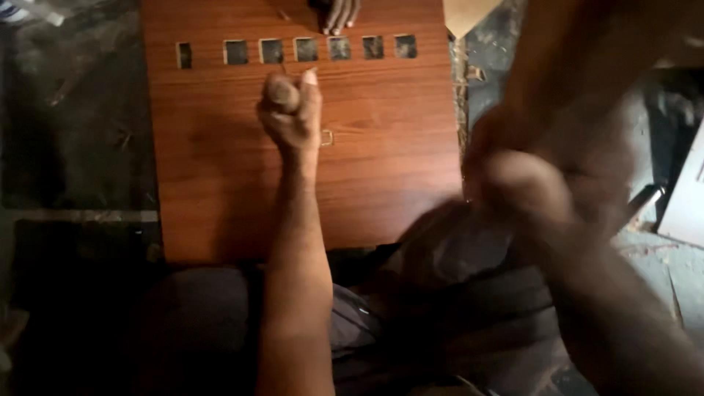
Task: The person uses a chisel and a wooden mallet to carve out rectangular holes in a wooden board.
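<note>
A reddish-brown wooden board (220, 169) lies flat in front of me, with a row of several small rectangular holes (306, 49) near its far edge. My left hand (293, 114) rests on the board just below that row. It is fisted around a round wooden tool handle (281, 92), held upright with the thumb up. My right hand (524, 183) is raised near the camera on the right and badly blurred. It looks closed around a long brown wooden piece (565, 51) that runs up to the top right. Another person's fingers (341, 15) press on the board's far edge.
A small rectangular outline (326, 137) is marked on the board beside my left hand. My legs in dark cloth (440, 323) fill the foreground. Dark, dusty stone floor (73, 132) surrounds the board, and a pale panel (686, 198) lies at the right edge.
</note>
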